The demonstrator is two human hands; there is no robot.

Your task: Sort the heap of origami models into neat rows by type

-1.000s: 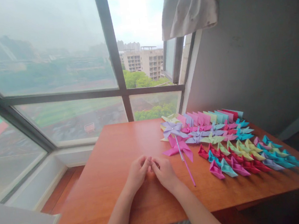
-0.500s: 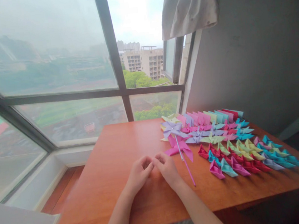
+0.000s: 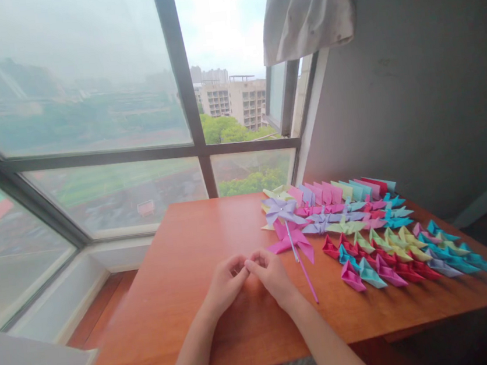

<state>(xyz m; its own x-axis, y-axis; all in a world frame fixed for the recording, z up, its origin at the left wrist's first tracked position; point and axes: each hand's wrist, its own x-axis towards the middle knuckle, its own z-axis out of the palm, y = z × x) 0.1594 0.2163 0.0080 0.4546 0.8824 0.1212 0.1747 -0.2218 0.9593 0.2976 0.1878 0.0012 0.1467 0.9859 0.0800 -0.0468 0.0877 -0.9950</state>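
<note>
My left hand (image 3: 229, 285) and my right hand (image 3: 270, 274) meet above the wooden table (image 3: 163, 291), fingers curled and thumb tips touching. Whatever may be between the fingers is hidden or too small to make out. Just right of my right hand lies a pink paper pinwheel (image 3: 292, 240) with a pink stick (image 3: 308, 280). A lilac paper pinwheel (image 3: 280, 208) on a pale stick overlaps it.
Rows of folded paper boats (image 3: 388, 270) in several colours fill the table's right side. Behind them are folded paper pieces (image 3: 331, 219) and a row of upright coloured papers (image 3: 330, 192). A window (image 3: 108, 192) and a grey wall (image 3: 396, 100) border the table.
My right thumb has shifted slightly left against the left thumb. Everything on the table stays in place.
</note>
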